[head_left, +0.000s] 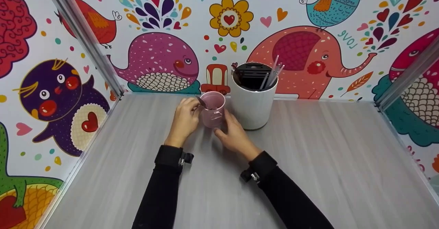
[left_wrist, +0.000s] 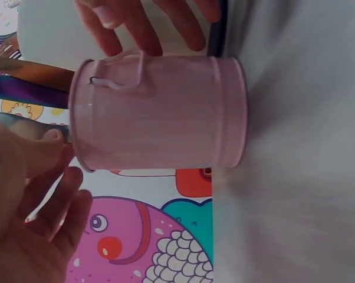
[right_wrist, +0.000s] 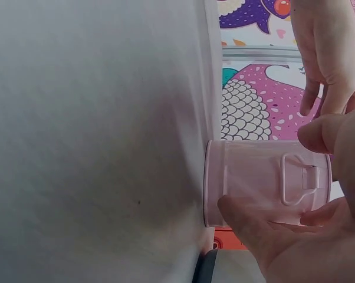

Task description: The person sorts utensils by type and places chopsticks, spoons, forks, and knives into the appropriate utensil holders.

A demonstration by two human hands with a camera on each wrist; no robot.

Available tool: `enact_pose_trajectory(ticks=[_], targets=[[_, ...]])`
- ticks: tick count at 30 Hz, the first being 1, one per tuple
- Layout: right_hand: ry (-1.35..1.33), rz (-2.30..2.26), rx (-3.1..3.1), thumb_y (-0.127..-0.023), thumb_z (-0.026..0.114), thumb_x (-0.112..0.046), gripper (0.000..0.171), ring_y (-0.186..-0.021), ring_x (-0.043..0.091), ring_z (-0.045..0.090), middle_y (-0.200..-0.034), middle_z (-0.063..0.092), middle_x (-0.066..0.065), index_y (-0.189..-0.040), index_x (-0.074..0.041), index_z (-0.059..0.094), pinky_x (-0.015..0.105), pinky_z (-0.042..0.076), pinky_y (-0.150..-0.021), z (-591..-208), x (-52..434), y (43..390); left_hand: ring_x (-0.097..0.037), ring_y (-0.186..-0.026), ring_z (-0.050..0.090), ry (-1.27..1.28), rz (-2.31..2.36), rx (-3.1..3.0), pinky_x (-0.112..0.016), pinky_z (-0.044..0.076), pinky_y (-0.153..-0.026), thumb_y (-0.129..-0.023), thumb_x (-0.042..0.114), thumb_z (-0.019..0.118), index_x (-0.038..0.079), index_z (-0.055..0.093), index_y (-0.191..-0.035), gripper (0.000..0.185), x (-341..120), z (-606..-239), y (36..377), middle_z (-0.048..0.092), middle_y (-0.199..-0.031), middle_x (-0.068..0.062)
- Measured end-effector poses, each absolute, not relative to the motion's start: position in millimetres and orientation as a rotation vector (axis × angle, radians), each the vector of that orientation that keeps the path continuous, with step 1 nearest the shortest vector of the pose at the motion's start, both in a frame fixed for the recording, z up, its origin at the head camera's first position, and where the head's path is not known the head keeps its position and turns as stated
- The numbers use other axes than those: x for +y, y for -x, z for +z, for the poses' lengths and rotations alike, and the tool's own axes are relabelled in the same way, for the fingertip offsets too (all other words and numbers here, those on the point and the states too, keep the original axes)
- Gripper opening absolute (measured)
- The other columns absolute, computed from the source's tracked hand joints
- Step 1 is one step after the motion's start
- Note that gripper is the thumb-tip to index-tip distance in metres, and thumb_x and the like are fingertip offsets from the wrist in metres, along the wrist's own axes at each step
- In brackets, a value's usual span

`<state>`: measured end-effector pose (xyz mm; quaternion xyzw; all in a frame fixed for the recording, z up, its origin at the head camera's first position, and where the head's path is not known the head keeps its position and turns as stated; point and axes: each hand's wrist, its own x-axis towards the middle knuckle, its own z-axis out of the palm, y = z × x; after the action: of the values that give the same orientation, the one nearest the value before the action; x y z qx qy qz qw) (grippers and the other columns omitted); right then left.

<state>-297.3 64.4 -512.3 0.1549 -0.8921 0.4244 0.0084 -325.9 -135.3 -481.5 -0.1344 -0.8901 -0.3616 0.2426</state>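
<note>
Pink tin cup between left hand and right hand

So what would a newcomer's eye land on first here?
Probably the loud cartoon-animal wallpaper around the grey table. Then the pink tin cup near the back wall, with the left hand and right hand on either side of it, beside a white holder of utensils.

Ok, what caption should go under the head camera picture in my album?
Two hands, left hand and right hand, around a pink cup beside a white holder.
</note>
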Motion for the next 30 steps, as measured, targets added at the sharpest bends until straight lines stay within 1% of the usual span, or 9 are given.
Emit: enact_pose_trajectory(ticks=[2, 6, 9, 12, 18, 21, 23, 27, 30], targets=[[-0.479, 1.334, -2.789, -0.092, 0.066, -0.028, 0.085, -0.148, 0.028, 0.035, -0.160, 0.033, 0.016, -0.158, -0.004, 0.019, 0.044, 0.030, -0.121, -512, 64, 297, -0.019, -0.101, 0.057, 0.358, -0.979, -2.444, -0.035, 0.049, -0.087, -0.096, 0.011, 0.064, 0.013, 0.075, -0.101, 0.013, -136, -483, 327, 0.068, -0.105, 0.000], [-0.483, 1.355, -2.776, -0.092, 0.066, -0.026, 0.083, -0.148, 0.027, 0.034, -0.160, 0.034, 0.014, -0.159, -0.007, 0.020, 0.044, 0.029, -0.122, -511, 65, 296, -0.019, -0.109, 0.054, 0.340, -0.989, -2.463, -0.038, 0.048, -0.094, -0.096, 0.008, 0.062, 0.014, 0.076, -0.101, 0.016, -137, -483, 326, 0.065, -0.111, 0.001], [-0.497, 1.363, -2.761, -0.092, 0.067, -0.025, 0.083, -0.148, 0.026, 0.035, -0.160, 0.035, 0.013, -0.159, -0.011, 0.020, 0.044, 0.029, -0.121, -511, 65, 296, -0.018, -0.114, 0.054, 0.325, -1.034, -2.459, -0.040, 0.047, -0.099, -0.094, 0.002, 0.059, 0.017, 0.077, -0.103, 0.024, -138, -482, 326, 0.064, -0.116, 0.002], [-0.510, 1.350, -2.761, -0.092, 0.067, -0.027, 0.083, -0.147, 0.025, 0.036, -0.160, 0.036, 0.011, -0.160, -0.013, 0.020, 0.044, 0.030, -0.121, -512, 67, 295, -0.016, -0.115, 0.055, 0.291, -1.087, -2.453, -0.039, 0.049, -0.099, -0.093, -0.001, 0.057, 0.018, 0.077, -0.105, 0.031, -140, -481, 325, 0.064, -0.116, 0.004], [-0.542, 1.351, -2.774, -0.092, 0.067, -0.027, 0.082, -0.146, 0.022, 0.038, -0.158, 0.039, 0.008, -0.160, -0.017, 0.021, 0.042, 0.032, -0.120, -513, 72, 292, -0.015, -0.100, 0.061, 0.246, -1.142, -2.430, -0.036, 0.053, -0.086, -0.097, 0.003, 0.052, 0.017, 0.076, -0.104, 0.028, -143, -477, 324, 0.067, -0.107, 0.004], [-0.579, 1.349, -2.777, -0.093, 0.066, -0.026, 0.080, -0.143, 0.024, 0.043, -0.156, 0.041, 0.010, -0.159, -0.014, 0.023, 0.042, 0.035, -0.119, -511, 76, 289, -0.014, -0.090, 0.061, 0.224, -1.139, -2.386, -0.033, 0.052, -0.079, -0.097, 0.004, 0.050, 0.016, 0.077, -0.100, 0.029, -144, -473, 322, 0.070, -0.101, 0.002], [-0.627, 1.369, -2.753, -0.092, 0.066, -0.023, 0.078, -0.139, 0.029, 0.048, -0.155, 0.042, 0.014, -0.157, -0.009, 0.026, 0.044, 0.039, -0.115, -510, 80, 287, -0.014, -0.084, 0.061, 0.212, -1.143, -2.343, -0.031, 0.050, -0.074, -0.096, 0.003, 0.050, 0.016, 0.077, -0.097, 0.030, -144, -469, 321, 0.071, -0.098, -0.001], [-0.694, 1.435, -2.722, -0.094, 0.064, -0.022, 0.067, -0.130, 0.035, 0.057, -0.151, 0.046, 0.016, -0.153, -0.005, 0.036, 0.047, 0.050, -0.104, -507, 88, 281, -0.013, -0.077, 0.061, 0.198, -1.174, -2.244, -0.027, 0.050, -0.069, -0.095, 0.004, 0.051, 0.015, 0.076, -0.097, 0.027, -145, -456, 316, 0.072, -0.094, -0.002], [-0.698, 1.470, -2.698, -0.095, 0.063, -0.020, 0.053, -0.124, 0.033, 0.062, -0.143, 0.056, 0.013, -0.145, -0.005, 0.049, 0.045, 0.054, -0.098, -504, 95, 278, -0.014, -0.073, 0.061, 0.201, -1.213, -2.165, -0.026, 0.049, -0.066, -0.098, 0.011, 0.055, 0.014, 0.075, -0.102, 0.020, -143, -444, 310, 0.072, -0.093, 0.000]])
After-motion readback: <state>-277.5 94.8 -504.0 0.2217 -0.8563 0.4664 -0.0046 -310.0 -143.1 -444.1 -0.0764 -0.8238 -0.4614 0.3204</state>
